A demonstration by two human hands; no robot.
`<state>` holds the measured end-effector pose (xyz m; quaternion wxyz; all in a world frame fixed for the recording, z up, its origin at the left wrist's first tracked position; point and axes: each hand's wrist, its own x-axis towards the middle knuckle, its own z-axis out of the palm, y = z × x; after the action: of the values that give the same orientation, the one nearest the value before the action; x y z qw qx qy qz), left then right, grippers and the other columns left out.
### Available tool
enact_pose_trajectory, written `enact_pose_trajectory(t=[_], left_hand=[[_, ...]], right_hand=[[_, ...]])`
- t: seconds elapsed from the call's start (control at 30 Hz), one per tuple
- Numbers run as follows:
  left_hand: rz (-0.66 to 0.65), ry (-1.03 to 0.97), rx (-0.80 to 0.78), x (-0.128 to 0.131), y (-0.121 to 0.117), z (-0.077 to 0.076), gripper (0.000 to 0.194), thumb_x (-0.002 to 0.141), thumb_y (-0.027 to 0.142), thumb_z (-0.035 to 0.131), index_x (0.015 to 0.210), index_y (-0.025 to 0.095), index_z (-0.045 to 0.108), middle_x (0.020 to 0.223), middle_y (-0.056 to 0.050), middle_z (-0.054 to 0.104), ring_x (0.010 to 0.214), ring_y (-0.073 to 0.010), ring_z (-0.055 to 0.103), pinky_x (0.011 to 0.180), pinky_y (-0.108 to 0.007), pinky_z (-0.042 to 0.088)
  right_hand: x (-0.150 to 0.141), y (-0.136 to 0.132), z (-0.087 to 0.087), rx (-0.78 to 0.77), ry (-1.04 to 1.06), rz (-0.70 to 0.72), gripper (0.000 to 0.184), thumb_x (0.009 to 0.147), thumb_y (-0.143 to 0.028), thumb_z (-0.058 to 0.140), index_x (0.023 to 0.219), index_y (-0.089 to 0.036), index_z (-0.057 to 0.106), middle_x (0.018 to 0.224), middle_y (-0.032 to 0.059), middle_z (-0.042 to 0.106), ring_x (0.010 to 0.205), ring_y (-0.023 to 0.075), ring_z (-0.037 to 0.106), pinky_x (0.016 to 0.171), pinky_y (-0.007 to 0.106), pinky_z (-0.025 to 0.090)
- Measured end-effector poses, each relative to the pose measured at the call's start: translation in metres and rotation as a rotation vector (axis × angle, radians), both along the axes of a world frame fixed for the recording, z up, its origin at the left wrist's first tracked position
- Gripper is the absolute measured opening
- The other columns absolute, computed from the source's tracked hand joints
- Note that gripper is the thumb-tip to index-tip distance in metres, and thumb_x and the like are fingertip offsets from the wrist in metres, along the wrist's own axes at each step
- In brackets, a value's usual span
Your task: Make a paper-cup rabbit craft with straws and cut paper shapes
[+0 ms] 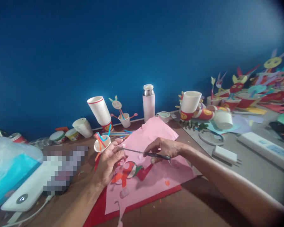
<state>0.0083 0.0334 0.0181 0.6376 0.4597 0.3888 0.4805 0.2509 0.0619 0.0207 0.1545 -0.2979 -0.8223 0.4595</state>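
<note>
My left hand (109,164) is closed on a small white paper cup (101,143) with bent coloured straws sticking out of it, and pinches a strip of pink paper (123,157) near the thumb. My right hand (164,148) grips a pair of scissors (142,153) by the dark handles, the blades pointing left toward the strip at my left thumb. Both hands hover over a pink paper sheet (156,176) lying on a red sheet (97,214), with red, orange and green cut-out shapes (129,170) under them.
A stack of paper cups (99,112), a cup bunny figure (124,118), a white flask (148,102) and its lid cup (164,116) stand along the blue wall. Finished paper-cup figures (236,94) crowd the right. A power strip (262,148), a white power bank (30,189) and a blue packet (7,170) lie nearby.
</note>
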Motion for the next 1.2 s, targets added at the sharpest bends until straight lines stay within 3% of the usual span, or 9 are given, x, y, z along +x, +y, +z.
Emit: enact_pose_trajectory(t=[0.2,0.4,0.57,0.7,0.87,0.97,1.2], left_hand=[[-0.022,-0.009,-0.023,-0.002,0.001,0.002,0.044,0.065,0.022,0.066,0.105,0.018,0.049,0.061,0.004,0.053,0.052,-0.0077,0.052,0.041,-0.014,0.034],[-0.043,0.005,-0.011,-0.003,0.003,-0.003,0.028,0.072,0.025,0.06,0.099,0.017,0.053,0.056,0.003,0.053,0.053,-0.0095,0.054,0.048,-0.018,0.039],[-0.032,-0.004,-0.049,-0.003,0.004,-0.007,0.019,0.074,0.024,0.057,0.091,0.016,0.055,0.056,0.003,0.053,0.051,-0.0087,0.051,0.05,-0.02,0.04],[-0.031,0.024,-0.02,-0.002,0.003,-0.007,0.018,0.074,0.021,0.056,0.091,0.014,0.054,0.058,0.002,0.055,0.054,-0.0106,0.054,0.052,-0.022,0.04],[0.006,0.04,-0.043,-0.003,0.005,-0.01,0.02,0.071,0.022,0.058,0.09,0.014,0.055,0.058,0.002,0.055,0.052,-0.0107,0.054,0.05,-0.022,0.04],[0.015,0.034,-0.047,-0.004,0.006,-0.013,0.019,0.071,0.023,0.058,0.088,0.015,0.056,0.057,0.003,0.054,0.051,-0.0101,0.053,0.049,-0.022,0.04],[0.018,0.034,-0.031,-0.002,0.005,-0.011,0.017,0.072,0.024,0.058,0.085,0.014,0.055,0.052,0.004,0.051,0.046,-0.008,0.049,0.044,-0.019,0.037]], right_hand=[[0.002,0.002,-0.003,-0.021,0.001,-0.065,0.048,0.064,-0.048,0.064,0.099,-0.015,0.063,0.057,-0.0021,0.053,0.048,0.0074,0.042,0.046,0.019,0.033],[0.015,0.011,0.004,0.214,-0.072,-0.35,0.044,0.072,-0.046,0.057,0.106,-0.018,0.059,0.062,-0.0019,0.054,0.051,0.0082,0.042,0.049,0.02,0.034],[0.039,0.023,0.008,0.476,-0.281,-0.598,0.04,0.074,-0.04,0.055,0.108,-0.019,0.057,0.061,-0.0004,0.057,0.052,0.0101,0.046,0.049,0.021,0.031],[0.067,0.026,0.019,0.582,-0.415,-0.622,0.033,0.074,-0.036,0.053,0.103,-0.022,0.06,0.067,0.0007,0.063,0.057,0.0127,0.053,0.052,0.021,0.034],[0.1,0.029,0.027,0.677,-0.699,-0.839,0.029,0.074,-0.033,0.048,0.097,-0.023,0.062,0.078,0.0024,0.065,0.067,0.0178,0.059,0.054,0.023,0.036],[0.106,0.032,0.024,0.62,-0.849,-0.752,0.025,0.074,-0.03,0.048,0.094,-0.025,0.063,0.083,0.0029,0.066,0.071,0.0191,0.06,0.056,0.024,0.038],[0.103,0.04,0.004,0.526,-0.889,-0.654,0.026,0.072,-0.023,0.05,0.094,-0.02,0.063,0.092,0.0085,0.065,0.081,0.022,0.06,0.063,0.027,0.041]])
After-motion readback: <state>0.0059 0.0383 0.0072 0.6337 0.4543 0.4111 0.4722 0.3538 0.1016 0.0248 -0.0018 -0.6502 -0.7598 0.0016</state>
